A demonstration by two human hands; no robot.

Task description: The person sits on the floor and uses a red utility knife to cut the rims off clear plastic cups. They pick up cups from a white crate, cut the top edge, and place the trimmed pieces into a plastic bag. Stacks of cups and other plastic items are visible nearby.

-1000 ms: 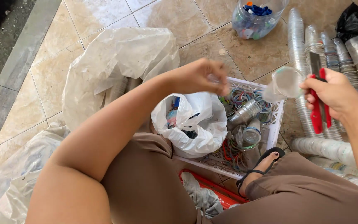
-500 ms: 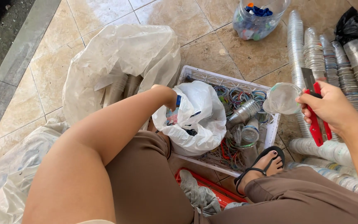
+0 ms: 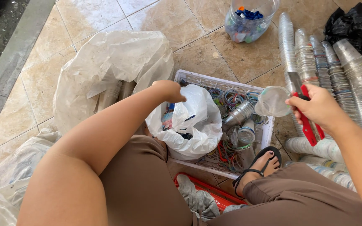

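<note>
Two hands, left hand (image 3: 170, 90) fingers hidden over white bag (image 3: 193, 123), right hand (image 3: 317, 109) gripping cup (image 3: 273, 101)

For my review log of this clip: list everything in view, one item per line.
white bag: one, white, in the basket, open
basket: one, white, on the floor, holding rings and cups
clear cup: one, in the right hand
red cutter: one, red handle, in the right hand
cup stacks: several, clear, lying at right
jar: one, clear, blue caps inside, top
large plastic bag: one, translucent, left of basket
black bag: one, top right
left hand: over the white bag
right hand: gripping cup and cutter
</note>
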